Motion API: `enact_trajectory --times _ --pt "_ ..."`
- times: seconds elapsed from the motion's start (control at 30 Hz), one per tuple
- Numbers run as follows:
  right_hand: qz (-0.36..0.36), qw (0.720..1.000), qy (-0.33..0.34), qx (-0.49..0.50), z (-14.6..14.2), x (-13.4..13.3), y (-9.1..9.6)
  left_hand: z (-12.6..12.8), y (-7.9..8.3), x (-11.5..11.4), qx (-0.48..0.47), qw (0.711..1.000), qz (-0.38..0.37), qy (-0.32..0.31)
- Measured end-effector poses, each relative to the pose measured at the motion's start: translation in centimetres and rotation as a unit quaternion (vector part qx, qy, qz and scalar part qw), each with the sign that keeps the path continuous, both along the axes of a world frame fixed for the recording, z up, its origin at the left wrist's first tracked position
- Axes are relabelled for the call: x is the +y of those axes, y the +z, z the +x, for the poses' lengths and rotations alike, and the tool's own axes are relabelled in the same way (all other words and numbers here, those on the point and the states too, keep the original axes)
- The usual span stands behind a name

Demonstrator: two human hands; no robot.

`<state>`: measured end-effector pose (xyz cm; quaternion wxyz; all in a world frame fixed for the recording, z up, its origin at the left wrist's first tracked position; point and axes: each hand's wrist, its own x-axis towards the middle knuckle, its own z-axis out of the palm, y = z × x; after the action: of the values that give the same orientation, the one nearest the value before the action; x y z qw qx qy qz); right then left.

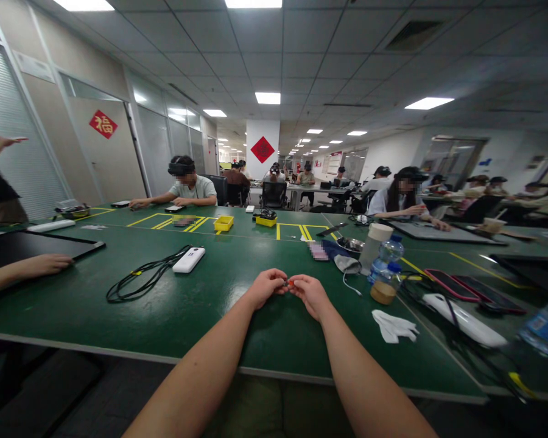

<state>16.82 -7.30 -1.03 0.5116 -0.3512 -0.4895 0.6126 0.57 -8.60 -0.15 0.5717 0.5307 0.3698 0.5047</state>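
Note:
My left hand (267,288) and my right hand (311,293) meet just over the green table (228,328), fingertips almost touching. Between the right thumb and fingers is a small orange-red piece (291,282), too small to name. The left fingers are pinched on a tiny dark piece (285,283) facing it; whether the two pieces are joined I cannot tell. To the left of my hands lies a white power bank (189,260) beside a coiled black cable (139,281).
At right stand plastic bottles (384,283), a pale cylinder (373,246) and a metal bowl (349,244); a white glove (395,326) lies nearer. Yellow trays (223,224) sit further back. A neighbour's hand (45,266) rests by a black panel (31,248). Other people sit across the table.

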Motion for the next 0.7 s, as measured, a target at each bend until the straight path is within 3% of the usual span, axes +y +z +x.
enact_trajectory --times 0.7 --pt "0.016 0.999 -0.003 -0.05 -0.06 -0.14 -0.06 -0.08 0.15 0.01 0.015 1.0 -0.003 -0.017"
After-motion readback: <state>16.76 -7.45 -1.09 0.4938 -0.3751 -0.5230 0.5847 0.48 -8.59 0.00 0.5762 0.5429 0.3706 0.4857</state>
